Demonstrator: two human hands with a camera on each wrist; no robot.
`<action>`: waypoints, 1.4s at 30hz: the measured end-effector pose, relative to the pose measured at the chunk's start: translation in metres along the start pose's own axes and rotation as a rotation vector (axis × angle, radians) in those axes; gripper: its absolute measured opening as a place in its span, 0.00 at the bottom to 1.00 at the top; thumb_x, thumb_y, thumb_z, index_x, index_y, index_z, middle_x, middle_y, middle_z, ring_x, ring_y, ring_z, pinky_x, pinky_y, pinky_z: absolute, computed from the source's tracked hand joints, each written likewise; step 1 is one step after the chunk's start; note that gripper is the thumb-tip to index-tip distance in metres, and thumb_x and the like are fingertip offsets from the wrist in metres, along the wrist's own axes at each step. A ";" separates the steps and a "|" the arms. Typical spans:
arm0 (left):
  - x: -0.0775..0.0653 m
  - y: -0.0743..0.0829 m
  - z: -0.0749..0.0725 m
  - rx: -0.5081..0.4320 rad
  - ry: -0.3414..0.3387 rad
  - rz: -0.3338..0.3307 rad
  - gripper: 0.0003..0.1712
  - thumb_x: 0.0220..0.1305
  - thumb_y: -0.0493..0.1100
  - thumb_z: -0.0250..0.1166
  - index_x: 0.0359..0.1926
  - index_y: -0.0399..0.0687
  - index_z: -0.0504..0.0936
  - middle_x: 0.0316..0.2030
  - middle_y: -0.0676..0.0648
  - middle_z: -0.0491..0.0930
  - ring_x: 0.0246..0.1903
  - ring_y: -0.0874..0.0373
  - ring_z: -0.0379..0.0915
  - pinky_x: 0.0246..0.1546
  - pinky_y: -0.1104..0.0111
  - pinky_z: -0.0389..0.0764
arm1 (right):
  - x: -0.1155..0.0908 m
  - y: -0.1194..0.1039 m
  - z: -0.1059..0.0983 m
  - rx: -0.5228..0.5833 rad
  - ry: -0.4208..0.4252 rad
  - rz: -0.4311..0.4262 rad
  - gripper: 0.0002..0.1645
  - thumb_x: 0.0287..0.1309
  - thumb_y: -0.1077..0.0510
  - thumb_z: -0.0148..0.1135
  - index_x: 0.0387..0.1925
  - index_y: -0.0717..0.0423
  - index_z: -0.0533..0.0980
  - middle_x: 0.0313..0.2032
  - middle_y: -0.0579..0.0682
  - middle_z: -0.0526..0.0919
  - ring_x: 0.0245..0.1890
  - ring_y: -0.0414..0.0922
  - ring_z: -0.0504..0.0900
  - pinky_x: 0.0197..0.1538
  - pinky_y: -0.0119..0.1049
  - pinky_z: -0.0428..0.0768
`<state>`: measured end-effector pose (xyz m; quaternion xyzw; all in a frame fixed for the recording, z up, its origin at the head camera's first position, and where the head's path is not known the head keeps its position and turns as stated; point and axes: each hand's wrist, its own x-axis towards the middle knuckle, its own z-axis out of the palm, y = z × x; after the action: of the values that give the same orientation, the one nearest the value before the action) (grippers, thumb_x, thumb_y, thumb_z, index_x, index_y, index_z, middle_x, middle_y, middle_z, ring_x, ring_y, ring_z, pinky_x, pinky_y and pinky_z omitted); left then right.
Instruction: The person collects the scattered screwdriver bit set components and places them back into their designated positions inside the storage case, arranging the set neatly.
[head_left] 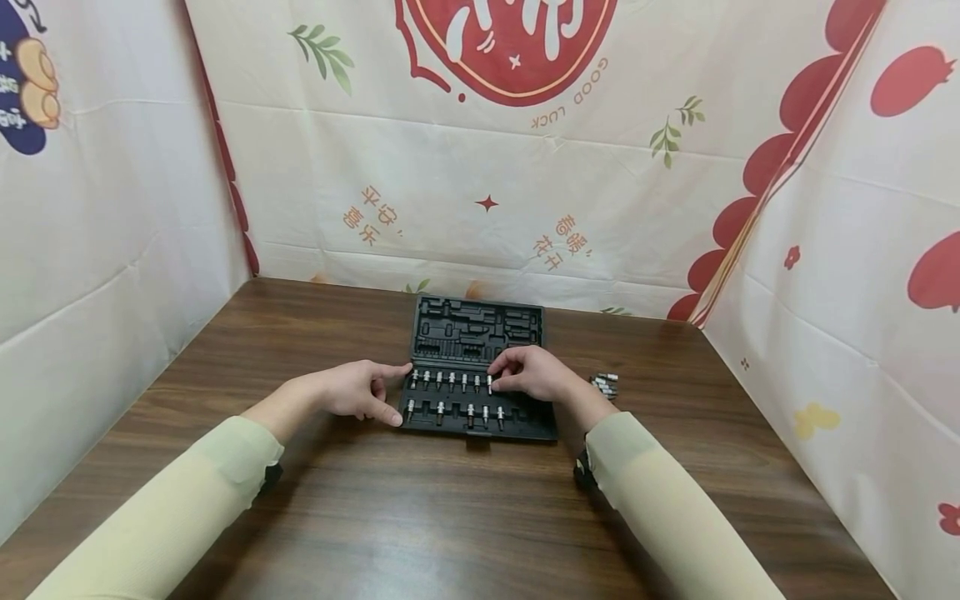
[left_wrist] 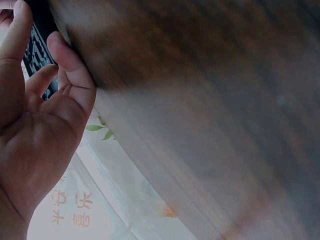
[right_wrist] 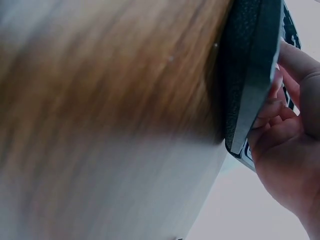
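Note:
A black tool case (head_left: 534, 427) lies opened on the wooden table, its moulded lid (head_left: 480, 333) laid back on the far side. Several silver-and-dark bit sockets stand in two rows in the near half. My right hand (head_left: 538, 375) pinches one bit socket (head_left: 490, 384) at the right end of the far row; in the right wrist view the case wall (right_wrist: 252, 75) hides the fingertips' contact. My left hand (head_left: 352, 390) spans the case's left side, index fingertip at the hinge corner and thumb at the near corner. In the left wrist view its palm (left_wrist: 45, 125) faces the camera.
Right of the case, partly behind my right wrist, lies a small pile of loose bit sockets (head_left: 604, 384). Printed cloth (head_left: 480, 167) hangs along the table's back and both sides. The brown table (head_left: 390, 517) extends toward me.

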<state>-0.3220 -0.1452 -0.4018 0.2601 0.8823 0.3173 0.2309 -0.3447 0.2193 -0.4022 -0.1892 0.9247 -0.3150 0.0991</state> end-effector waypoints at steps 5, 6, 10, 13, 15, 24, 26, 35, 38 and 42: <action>-0.001 0.001 0.000 0.000 -0.002 0.000 0.58 0.67 0.54 0.81 0.88 0.52 0.58 0.30 0.48 0.79 0.28 0.58 0.74 0.34 0.64 0.80 | 0.000 0.000 0.000 -0.006 0.003 0.001 0.10 0.71 0.54 0.75 0.51 0.49 0.89 0.35 0.46 0.85 0.35 0.43 0.77 0.44 0.39 0.77; -0.001 0.001 0.000 -0.001 -0.002 -0.002 0.58 0.67 0.54 0.81 0.88 0.52 0.58 0.30 0.48 0.79 0.28 0.58 0.74 0.34 0.65 0.80 | 0.000 -0.001 0.000 -0.007 0.004 0.002 0.10 0.71 0.54 0.75 0.51 0.49 0.89 0.35 0.46 0.85 0.35 0.43 0.77 0.44 0.39 0.77; -0.001 0.002 0.000 0.004 -0.005 0.006 0.59 0.67 0.54 0.81 0.88 0.51 0.57 0.30 0.49 0.79 0.28 0.58 0.75 0.34 0.65 0.80 | 0.000 0.000 0.000 -0.006 0.008 0.002 0.09 0.71 0.55 0.75 0.51 0.48 0.89 0.35 0.46 0.84 0.35 0.43 0.76 0.44 0.39 0.76; -0.002 0.003 0.000 0.003 -0.004 0.007 0.59 0.67 0.54 0.81 0.88 0.51 0.58 0.30 0.48 0.79 0.28 0.58 0.74 0.34 0.65 0.80 | 0.000 0.001 0.000 0.000 0.010 -0.006 0.09 0.72 0.55 0.75 0.50 0.48 0.89 0.35 0.46 0.83 0.34 0.44 0.75 0.42 0.39 0.75; -0.001 0.003 0.001 0.001 -0.002 0.004 0.59 0.66 0.54 0.81 0.88 0.52 0.58 0.30 0.49 0.79 0.28 0.59 0.74 0.34 0.65 0.80 | 0.000 0.001 0.000 0.010 0.012 -0.009 0.08 0.71 0.56 0.75 0.49 0.49 0.88 0.34 0.46 0.83 0.33 0.44 0.75 0.41 0.39 0.75; -0.002 0.003 0.001 -0.014 -0.004 0.009 0.58 0.67 0.53 0.81 0.88 0.50 0.58 0.30 0.48 0.79 0.28 0.58 0.73 0.33 0.65 0.79 | -0.001 0.001 0.001 0.022 0.018 -0.007 0.06 0.71 0.57 0.75 0.47 0.49 0.89 0.32 0.46 0.83 0.31 0.43 0.76 0.39 0.38 0.77; -0.002 0.004 0.001 -0.008 -0.006 0.011 0.59 0.67 0.53 0.81 0.88 0.50 0.57 0.30 0.48 0.79 0.28 0.58 0.74 0.33 0.65 0.79 | 0.000 0.001 0.001 0.018 0.018 -0.008 0.05 0.71 0.56 0.75 0.47 0.48 0.89 0.33 0.47 0.84 0.31 0.43 0.76 0.39 0.38 0.77; -0.002 0.003 0.001 -0.005 -0.002 -0.001 0.59 0.67 0.54 0.81 0.89 0.51 0.57 0.30 0.48 0.79 0.28 0.58 0.74 0.34 0.64 0.79 | -0.001 -0.001 0.002 0.021 0.005 0.013 0.05 0.72 0.56 0.74 0.46 0.48 0.90 0.34 0.48 0.85 0.32 0.43 0.79 0.39 0.38 0.80; -0.002 0.003 0.001 -0.003 0.001 -0.004 0.59 0.67 0.54 0.81 0.89 0.51 0.57 0.30 0.48 0.78 0.28 0.58 0.74 0.34 0.64 0.79 | 0.000 -0.001 0.002 0.024 0.000 0.019 0.04 0.72 0.57 0.74 0.45 0.49 0.90 0.35 0.47 0.86 0.33 0.43 0.80 0.40 0.37 0.80; -0.002 0.003 0.002 -0.004 0.002 -0.010 0.58 0.67 0.53 0.81 0.89 0.52 0.57 0.31 0.47 0.79 0.28 0.57 0.74 0.34 0.64 0.79 | 0.000 -0.002 0.002 0.019 -0.007 0.026 0.02 0.71 0.56 0.75 0.42 0.49 0.91 0.36 0.46 0.88 0.33 0.42 0.80 0.40 0.36 0.80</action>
<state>-0.3187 -0.1437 -0.4005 0.2546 0.8832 0.3183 0.2321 -0.3438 0.2168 -0.4025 -0.1772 0.9238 -0.3218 0.1080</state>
